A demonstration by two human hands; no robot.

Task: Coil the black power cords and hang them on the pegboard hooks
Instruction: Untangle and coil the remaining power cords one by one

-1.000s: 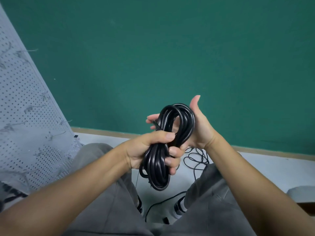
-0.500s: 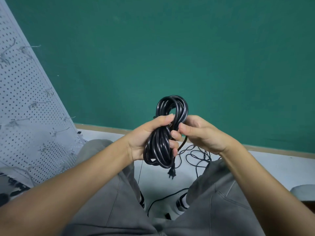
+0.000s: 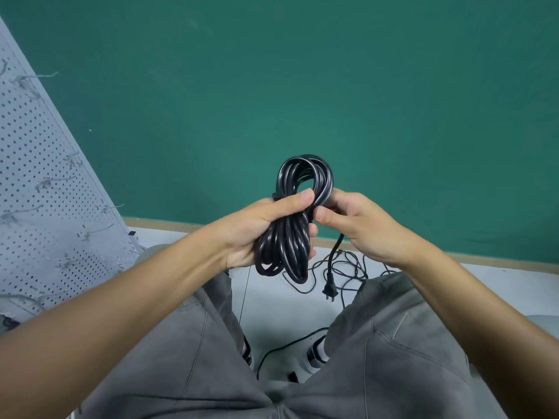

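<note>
A coiled black power cord [image 3: 286,246] is held upright in front of me, its top loop rising above my fingers. My left hand [image 3: 260,231] grips the coil around its middle, thumb across the front. My right hand [image 3: 360,228] pinches the cord's free end beside the coil; that end hangs down to a plug [image 3: 329,293]. The grey pegboard [image 3: 39,189] leans at the left, with several thin metal hooks [image 3: 99,229] sticking out. More thin black cords [image 3: 348,267] lie tangled on the white floor beyond my knees.
A green wall [image 3: 302,86] fills the background above a tan skirting strip. My grey-trousered legs fill the bottom of the view, with shoes and another cord [image 3: 284,347] on the floor between them. A grey object [image 3: 544,322] shows at the right edge.
My right hand went from open behind the coil to pinching the cord's loose end, which now hangs lower to the right with its plug. The coil stayed in my left hand.
</note>
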